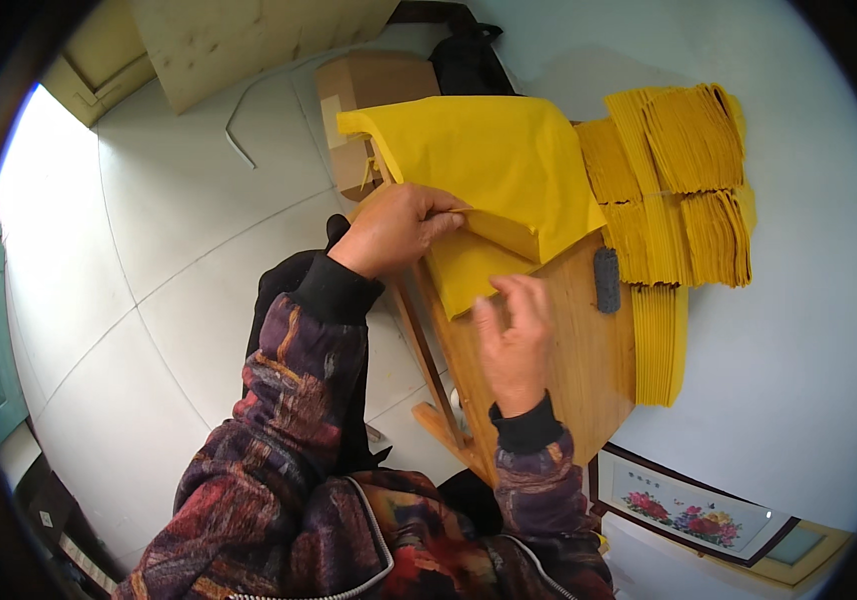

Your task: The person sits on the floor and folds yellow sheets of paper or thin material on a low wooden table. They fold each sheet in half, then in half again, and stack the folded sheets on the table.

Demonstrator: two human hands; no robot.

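A large piece of yellow cloth [489, 150], felt-like and folded over in places, lies across a wooden table [581, 345] and hangs past its far left edge. My left hand [396, 230] pinches one edge of it between thumb and fingers, lifting a fold there. Just off the cloth's near corner is my right hand [517, 345], slightly blurred, with thumb and fingers apart and nothing visible in it. Whether the cloth is a single sheet or a sewn bag, I cannot tell.
Stacks of folded yellow cloth [694, 145] are piled at the table's right side, beside a dark grey cylinder [606, 280]. A cardboard box [379, 80] stands beyond the table. A framed flower picture [689, 505] is at lower right, and pale floor tiles [199, 200] lie left.
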